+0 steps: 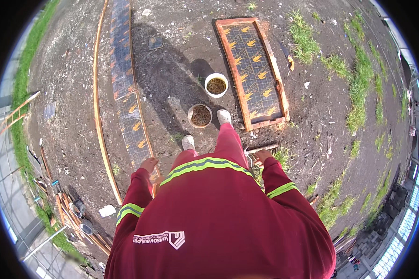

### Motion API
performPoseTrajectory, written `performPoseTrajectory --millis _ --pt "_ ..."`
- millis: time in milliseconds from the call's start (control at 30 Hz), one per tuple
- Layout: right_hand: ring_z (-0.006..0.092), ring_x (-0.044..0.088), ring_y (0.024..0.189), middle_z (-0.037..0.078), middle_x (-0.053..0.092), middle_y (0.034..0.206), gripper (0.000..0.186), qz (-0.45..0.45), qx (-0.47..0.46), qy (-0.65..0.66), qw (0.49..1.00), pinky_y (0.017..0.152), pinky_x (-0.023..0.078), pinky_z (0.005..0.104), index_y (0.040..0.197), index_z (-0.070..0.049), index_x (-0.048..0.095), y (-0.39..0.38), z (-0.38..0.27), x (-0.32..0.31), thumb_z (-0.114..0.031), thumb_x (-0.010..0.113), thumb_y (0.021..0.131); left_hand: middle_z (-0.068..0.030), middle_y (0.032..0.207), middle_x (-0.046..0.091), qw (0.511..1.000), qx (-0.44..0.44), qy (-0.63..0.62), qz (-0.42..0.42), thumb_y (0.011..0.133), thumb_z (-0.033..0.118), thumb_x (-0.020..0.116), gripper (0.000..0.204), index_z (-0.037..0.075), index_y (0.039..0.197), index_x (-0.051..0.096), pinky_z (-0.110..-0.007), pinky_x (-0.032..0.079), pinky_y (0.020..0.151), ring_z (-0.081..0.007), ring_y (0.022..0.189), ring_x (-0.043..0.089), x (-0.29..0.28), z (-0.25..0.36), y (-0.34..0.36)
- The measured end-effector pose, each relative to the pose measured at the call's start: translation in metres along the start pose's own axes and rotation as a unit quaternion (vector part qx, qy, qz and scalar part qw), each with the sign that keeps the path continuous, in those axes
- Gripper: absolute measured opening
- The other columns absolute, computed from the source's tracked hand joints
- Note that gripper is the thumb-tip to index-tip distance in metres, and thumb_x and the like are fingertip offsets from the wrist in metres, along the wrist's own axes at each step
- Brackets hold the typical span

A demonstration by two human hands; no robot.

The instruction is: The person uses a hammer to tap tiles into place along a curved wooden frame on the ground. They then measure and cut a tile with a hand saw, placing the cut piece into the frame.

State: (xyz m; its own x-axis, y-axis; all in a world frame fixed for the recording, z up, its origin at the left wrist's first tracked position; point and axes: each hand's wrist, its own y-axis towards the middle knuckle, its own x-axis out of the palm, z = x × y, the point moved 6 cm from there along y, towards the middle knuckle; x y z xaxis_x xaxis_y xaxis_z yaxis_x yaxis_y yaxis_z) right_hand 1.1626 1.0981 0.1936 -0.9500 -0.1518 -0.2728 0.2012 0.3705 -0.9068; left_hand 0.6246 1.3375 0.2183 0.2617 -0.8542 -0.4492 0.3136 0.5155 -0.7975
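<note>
Torso: we see our own red work shirt (219,223) with yellow reflective bands filling the lower frame.
Left hand (149,163): ours, hanging bare at our side, fingers loosely curled, nothing in it; it sits over the near end of the long frame.
Right hand (264,155): ours, fingers wrapped around the handle of a hammer (260,149), head pointing left toward our leg.
Feet: white boots (188,142) on bare dark soil, one ahead of the other.
Near bucket (200,116): just beyond our boots, round, filled with brownish rusty pieces; too small to say what.
Far bucket (216,85): white, same kind of contents, just beyond the first.
Short frame (253,72): wooden, mesh inside with orange markers, flat on ground right of the buckets.
Long frame (123,83): narrow, mesh-filled, runs away on our left.
Grass (358,88): patches far right.
</note>
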Motion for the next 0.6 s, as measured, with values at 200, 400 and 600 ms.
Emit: performPoseTrajectory --millis 200,400,600 --pt "0.0193 0.06 0.066 0.006 0.059 0.087 0.035 0.06 0.108 0.098 0.987 0.053 0.05 0.0396 0.115 -0.012 0.05 0.058 -0.024 -0.14 -0.031 0.052 0.086 -0.0137 0.098 0.061 0.923 -0.233 -0.286 0.106 0.083 0.037 0.057 0.046 0.002 0.113 0.055 -0.032 0.045 0.076 -0.0231 0.087 0.058 0.082 0.003 -0.102" --pt "0.0196 0.059 0.068 0.005 0.058 0.087 0.037 0.071 0.021 -0.008 0.997 0.05 0.049 0.0358 0.12 -0.015 0.046 0.108 -0.166 -0.215 -0.033 0.05 0.088 -0.0176 0.11 0.059 0.887 -0.281 -0.345 0.127 0.081 0.038 0.056 0.045 0.007 0.113 0.057 -0.036 0.044 0.087 -0.0305 0.102 0.057 0.149 0.05 -0.146" --pt "0.0274 0.06 0.082 0.013 0.058 0.102 0.045 -0.003 -0.06 -0.106 0.993 0.062 0.051 0.046 0.125 -0.012 0.041 0.126 -0.293 -0.126 -0.031 0.052 0.085 -0.0194 0.104 0.061 0.855 -0.257 -0.348 0.288 0.081 0.043 0.053 0.045 0.006 0.106 0.061 -0.04 0.045 0.085 -0.0337 0.099 0.058 0.216 0.04 -0.174"
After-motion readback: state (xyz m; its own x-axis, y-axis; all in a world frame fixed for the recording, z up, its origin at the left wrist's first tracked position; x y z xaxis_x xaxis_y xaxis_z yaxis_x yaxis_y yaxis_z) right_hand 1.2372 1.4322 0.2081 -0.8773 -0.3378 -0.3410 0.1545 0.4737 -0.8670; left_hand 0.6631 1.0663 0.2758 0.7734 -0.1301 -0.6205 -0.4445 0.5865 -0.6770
